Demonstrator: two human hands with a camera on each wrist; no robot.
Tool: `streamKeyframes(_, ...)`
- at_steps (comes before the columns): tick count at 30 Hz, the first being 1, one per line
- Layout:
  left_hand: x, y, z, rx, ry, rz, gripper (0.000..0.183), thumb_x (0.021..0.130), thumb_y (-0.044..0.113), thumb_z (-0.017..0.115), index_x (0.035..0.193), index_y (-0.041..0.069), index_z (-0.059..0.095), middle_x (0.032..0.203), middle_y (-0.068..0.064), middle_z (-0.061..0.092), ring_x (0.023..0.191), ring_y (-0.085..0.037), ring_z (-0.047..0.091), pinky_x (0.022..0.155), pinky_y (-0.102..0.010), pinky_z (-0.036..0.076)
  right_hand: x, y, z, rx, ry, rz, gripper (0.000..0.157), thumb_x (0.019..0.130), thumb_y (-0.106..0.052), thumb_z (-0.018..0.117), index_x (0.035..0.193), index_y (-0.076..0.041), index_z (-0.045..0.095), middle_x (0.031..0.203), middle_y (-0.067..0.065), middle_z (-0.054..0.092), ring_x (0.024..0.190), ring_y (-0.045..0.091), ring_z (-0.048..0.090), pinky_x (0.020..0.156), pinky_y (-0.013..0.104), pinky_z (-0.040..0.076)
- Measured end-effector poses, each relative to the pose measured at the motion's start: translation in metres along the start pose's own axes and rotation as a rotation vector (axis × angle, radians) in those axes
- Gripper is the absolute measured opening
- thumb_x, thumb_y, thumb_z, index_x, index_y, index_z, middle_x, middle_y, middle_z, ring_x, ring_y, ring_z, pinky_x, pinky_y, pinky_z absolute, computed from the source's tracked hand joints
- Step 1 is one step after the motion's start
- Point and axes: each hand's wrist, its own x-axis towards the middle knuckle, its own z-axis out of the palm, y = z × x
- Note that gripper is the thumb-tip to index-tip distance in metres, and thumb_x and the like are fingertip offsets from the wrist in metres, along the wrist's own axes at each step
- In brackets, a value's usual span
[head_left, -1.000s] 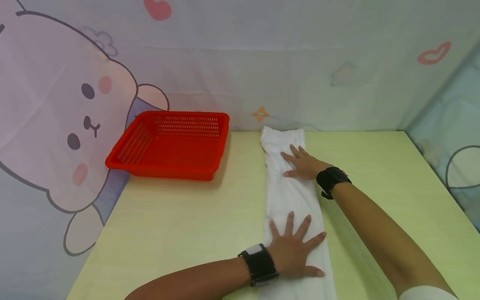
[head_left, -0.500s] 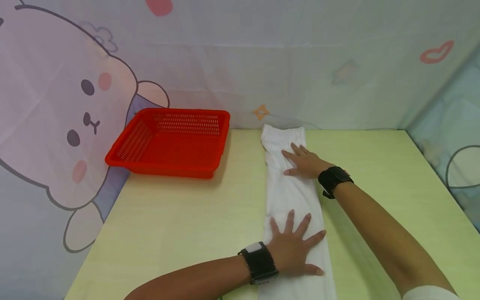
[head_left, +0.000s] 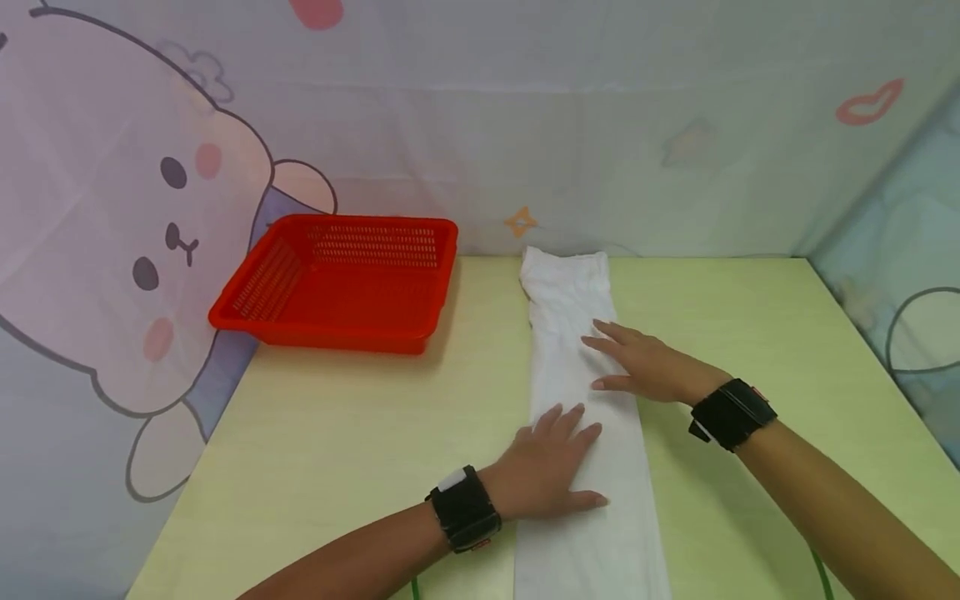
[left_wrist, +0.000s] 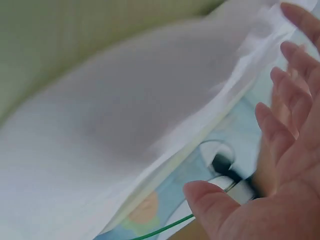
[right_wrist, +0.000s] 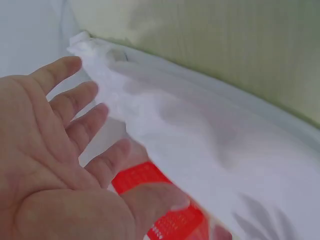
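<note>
A long, narrow strip of folded white cloth [head_left: 581,467] runs from the table's back edge toward the front. Its far end is bunched and wrinkled. My left hand [head_left: 543,471], fingers spread and nearly straight, is over the cloth's left side in the head view. Farther back, my right hand [head_left: 648,362] reaches over the right edge with its fingers extended. Both wrist views show the palms lifted off the white fabric [left_wrist: 140,100], with nothing held. In the right wrist view the loose fingers [right_wrist: 82,130] show in front of the cloth [right_wrist: 200,130].
A red plastic basket [head_left: 352,300] with slotted sides stands at the back left of the pale yellow table [head_left: 360,450]. Behind it hangs a backdrop [head_left: 480,142] printed with a cartoon bear. A green cord [left_wrist: 165,230] shows below the table edge in the left wrist view.
Both hands have come up from lying pressed on the cloth. The left has shifted left, its fingers closer together; the right has drawn back toward the front right. The cloth lies as before.
</note>
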Motion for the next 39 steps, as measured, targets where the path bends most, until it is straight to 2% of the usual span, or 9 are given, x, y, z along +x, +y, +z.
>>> streamKeyframes(3,-0.005,-0.013,-0.003,-0.014,0.043,-0.009,0.077,0.079,0.062,0.05,0.141,0.021,0.029,0.146,-0.004,0.023,0.131,-0.026,0.023,0.089,-0.047,0.04,-0.019,-0.012,0.001,0.033,0.035,-0.028,0.065,0.084,-0.046,0.057,0.139,-0.02,0.034,0.147,0.005,0.022,0.131,0.027,0.026,0.1,0.046,0.028)
streamKeyframes(12,-0.028,-0.054,-0.007,-0.068,0.133,-0.098,0.072,0.081,0.057,0.053,0.138,0.019,0.035,0.143,-0.004,0.029,0.126,-0.023,0.029,0.089,-0.046,0.039,-0.076,-0.043,0.014,-0.055,0.16,-0.119,0.068,0.082,-0.046,0.061,0.138,-0.018,0.036,0.144,0.004,0.028,0.125,0.024,0.035,0.095,0.042,0.036)
streamKeyframes(18,-0.046,-0.07,-0.008,-0.117,0.188,-0.124,0.069,0.081,0.055,0.055,0.137,0.018,0.036,0.142,-0.005,0.03,0.124,-0.023,0.032,0.087,-0.047,0.039,-0.11,-0.059,0.027,-0.102,0.202,-0.149,0.068,0.081,-0.048,0.061,0.137,-0.018,0.037,0.145,0.001,0.027,0.124,0.021,0.037,0.093,0.037,0.038)
streamKeyframes(27,-0.053,-0.07,-0.003,-0.16,0.208,-0.112,0.068,0.082,0.053,0.056,0.137,0.018,0.037,0.141,-0.005,0.032,0.123,-0.023,0.035,0.086,-0.047,0.04,-0.128,-0.076,0.036,-0.115,0.306,-0.21,0.071,0.075,-0.045,0.068,0.134,-0.016,0.043,0.142,0.001,0.032,0.119,0.02,0.043,0.089,0.031,0.04)
streamKeyframes(32,-0.058,-0.061,0.005,-0.147,0.199,-0.076,0.067,0.082,0.051,0.057,0.135,0.016,0.039,0.139,-0.006,0.035,0.121,-0.023,0.038,0.087,-0.046,0.04,-0.136,-0.083,0.043,-0.118,0.322,-0.231,0.071,0.074,-0.047,0.068,0.133,-0.015,0.045,0.14,0.002,0.036,0.116,0.02,0.045,0.094,0.024,0.032)
streamKeyframes(36,-0.065,-0.052,0.013,-0.095,0.232,0.016,0.064,0.081,0.049,0.059,0.132,0.014,0.042,0.137,-0.007,0.038,0.121,-0.022,0.039,0.089,-0.043,0.041,-0.145,-0.091,0.054,-0.13,0.293,-0.225,0.071,0.075,-0.052,0.064,0.134,-0.017,0.043,0.141,0.002,0.035,0.119,0.02,0.042,0.101,0.017,0.017)
streamKeyframes(37,-0.068,-0.05,0.015,-0.082,0.236,0.045,0.064,0.081,0.049,0.059,0.132,0.014,0.042,0.137,-0.007,0.038,0.121,-0.022,0.038,0.089,-0.043,0.041,-0.148,-0.093,0.057,-0.137,0.28,-0.215,0.072,0.076,-0.054,0.062,0.135,-0.019,0.042,0.141,0.001,0.035,0.12,0.018,0.041,0.101,0.017,0.016)
streamKeyframes(39,-0.074,-0.044,0.018,-0.063,0.231,0.093,0.064,0.082,0.049,0.057,0.132,0.014,0.041,0.137,-0.007,0.037,0.123,-0.021,0.036,0.091,-0.042,0.039,-0.155,-0.101,0.063,-0.13,0.191,-0.143,0.07,0.079,-0.059,0.055,0.138,-0.025,0.036,0.144,-0.004,0.03,0.122,0.012,0.036,0.101,0.018,0.019)
